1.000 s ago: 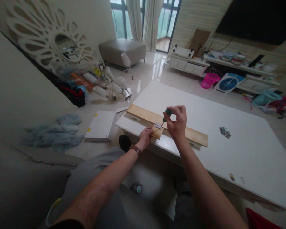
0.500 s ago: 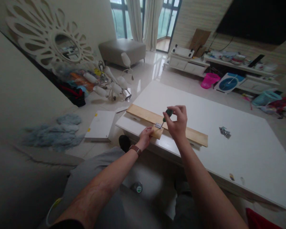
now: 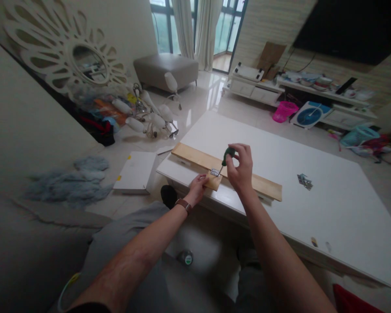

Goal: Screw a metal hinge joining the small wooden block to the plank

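From the head view I see the right hand (image 3: 239,170) pinching the green screwdriver (image 3: 228,154), tip on the hinge (image 3: 215,172) beside the plank (image 3: 264,188); the left hand (image 3: 197,188) has its fingers curled together, gripping the small block (image 3: 215,181) at the near edge of the white table (image 3: 329,204).

The right hand (image 3: 240,170) curls its fingers a little tighter round the screwdriver (image 3: 227,154), and everything sits slightly further left in the frame.
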A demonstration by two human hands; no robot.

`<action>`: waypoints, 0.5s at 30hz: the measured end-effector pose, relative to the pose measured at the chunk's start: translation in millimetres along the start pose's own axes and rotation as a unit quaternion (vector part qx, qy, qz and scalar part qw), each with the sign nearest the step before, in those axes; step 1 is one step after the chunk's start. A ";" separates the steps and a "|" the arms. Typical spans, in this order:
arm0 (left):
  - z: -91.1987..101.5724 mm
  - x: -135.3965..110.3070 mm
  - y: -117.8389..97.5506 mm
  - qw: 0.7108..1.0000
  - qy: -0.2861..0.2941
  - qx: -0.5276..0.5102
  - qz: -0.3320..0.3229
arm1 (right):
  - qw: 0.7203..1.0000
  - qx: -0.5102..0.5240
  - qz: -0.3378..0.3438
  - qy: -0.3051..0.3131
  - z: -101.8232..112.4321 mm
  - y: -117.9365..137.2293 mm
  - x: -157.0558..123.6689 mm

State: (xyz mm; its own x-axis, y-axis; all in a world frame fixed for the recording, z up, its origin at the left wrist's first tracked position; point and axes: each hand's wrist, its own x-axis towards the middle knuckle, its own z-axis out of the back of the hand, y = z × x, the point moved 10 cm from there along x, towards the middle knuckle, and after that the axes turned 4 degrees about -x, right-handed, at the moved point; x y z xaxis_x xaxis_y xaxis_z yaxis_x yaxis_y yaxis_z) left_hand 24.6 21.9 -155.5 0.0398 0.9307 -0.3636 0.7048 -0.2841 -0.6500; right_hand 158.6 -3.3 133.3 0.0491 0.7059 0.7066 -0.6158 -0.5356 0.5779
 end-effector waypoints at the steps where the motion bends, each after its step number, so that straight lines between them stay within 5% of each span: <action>1: 0.6 0.5 0.6 1.000 -0.001 -0.001 0.000 | 1.000 0.010 0.008 0.010 -2.2 1.6 -0.2; 9: -0.5 2.2 0.4 1.000 0.011 -0.003 -0.009 | 0.999 -0.049 0.006 -0.020 3.1 0.8 0.0; 15: 3.4 3.4 2.1 1.000 -0.001 -0.002 0.001 | 1.000 0.023 0.019 0.006 -1.5 2.4 0.0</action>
State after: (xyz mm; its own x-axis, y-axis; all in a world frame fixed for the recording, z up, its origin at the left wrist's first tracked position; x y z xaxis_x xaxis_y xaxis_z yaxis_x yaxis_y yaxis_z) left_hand 23.8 23.7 -160.5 0.0398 0.9298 -0.3658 0.7071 -0.2849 -0.6472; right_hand 156.0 -3.8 134.1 0.0159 0.6900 0.7236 -0.5810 -0.5826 0.5683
